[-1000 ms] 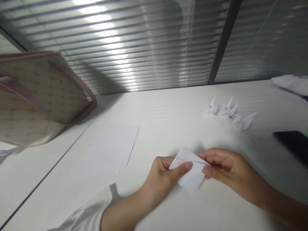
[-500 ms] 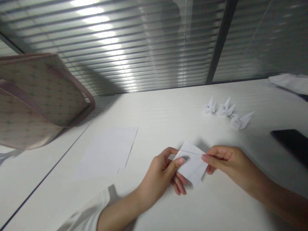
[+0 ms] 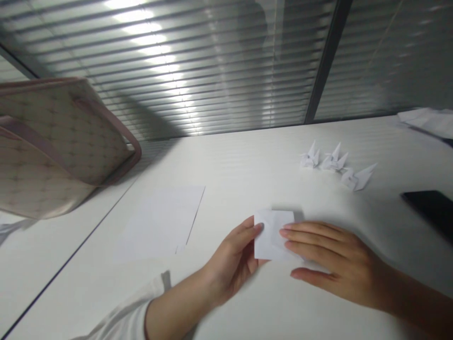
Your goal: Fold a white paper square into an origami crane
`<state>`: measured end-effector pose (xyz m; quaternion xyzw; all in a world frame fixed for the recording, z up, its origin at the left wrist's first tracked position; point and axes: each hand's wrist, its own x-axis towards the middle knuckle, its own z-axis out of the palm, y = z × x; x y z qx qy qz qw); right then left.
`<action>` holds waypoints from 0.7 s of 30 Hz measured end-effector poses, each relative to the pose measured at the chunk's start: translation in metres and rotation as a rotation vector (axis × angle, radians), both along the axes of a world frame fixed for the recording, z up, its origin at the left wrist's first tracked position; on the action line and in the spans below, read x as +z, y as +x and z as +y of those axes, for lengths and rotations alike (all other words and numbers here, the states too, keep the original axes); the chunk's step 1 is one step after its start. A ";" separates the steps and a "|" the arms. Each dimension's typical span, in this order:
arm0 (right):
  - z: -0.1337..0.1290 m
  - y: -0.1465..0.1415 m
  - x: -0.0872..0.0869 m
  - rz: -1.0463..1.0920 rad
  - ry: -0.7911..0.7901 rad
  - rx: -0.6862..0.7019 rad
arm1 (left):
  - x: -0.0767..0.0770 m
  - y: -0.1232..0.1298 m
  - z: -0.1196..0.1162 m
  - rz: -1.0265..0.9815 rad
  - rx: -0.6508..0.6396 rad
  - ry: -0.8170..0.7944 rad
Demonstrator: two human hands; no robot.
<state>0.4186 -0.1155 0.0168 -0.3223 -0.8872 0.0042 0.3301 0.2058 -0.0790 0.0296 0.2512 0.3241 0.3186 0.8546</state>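
Note:
A small folded square of white paper point(image 3: 271, 241) is held just above the white table, or rests on it; I cannot tell which. My left hand point(image 3: 237, 255) pinches its left edge, thumb on top and fingers underneath. Over the paper's right side lies my right hand point(image 3: 329, 259), its fingers stretched out flat with the tips on the surface and the thumb apart below. Three folded paper cranes point(image 3: 310, 158), point(image 3: 333, 160), point(image 3: 357, 178) stand close together behind my right hand.
White sheets of paper point(image 3: 163, 222) lie left of my hands. A pale patterned bag point(image 3: 63, 151) with pink handles stands at the far left. A black phone-like slab point(image 3: 430, 208) lies at the right, and crumpled white material point(image 3: 428, 120) behind it. Blinds point(image 3: 219, 66) border the table point(image 3: 230, 165).
The paper has turned from a diamond position to a square one. My right hand has let go of its pinch on the corner and now lies flat across the paper.

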 end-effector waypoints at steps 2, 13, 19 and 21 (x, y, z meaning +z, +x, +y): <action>0.001 0.000 -0.002 0.087 -0.053 -0.018 | -0.001 -0.001 0.001 0.014 0.004 0.005; 0.002 0.002 -0.004 0.111 -0.036 0.007 | 0.000 0.001 0.002 0.027 -0.017 0.014; 0.002 0.004 -0.005 0.090 -0.039 0.016 | -0.001 0.003 0.002 0.014 -0.025 0.041; 0.003 0.006 -0.006 0.094 -0.052 0.023 | -0.001 0.003 0.002 0.008 -0.031 0.048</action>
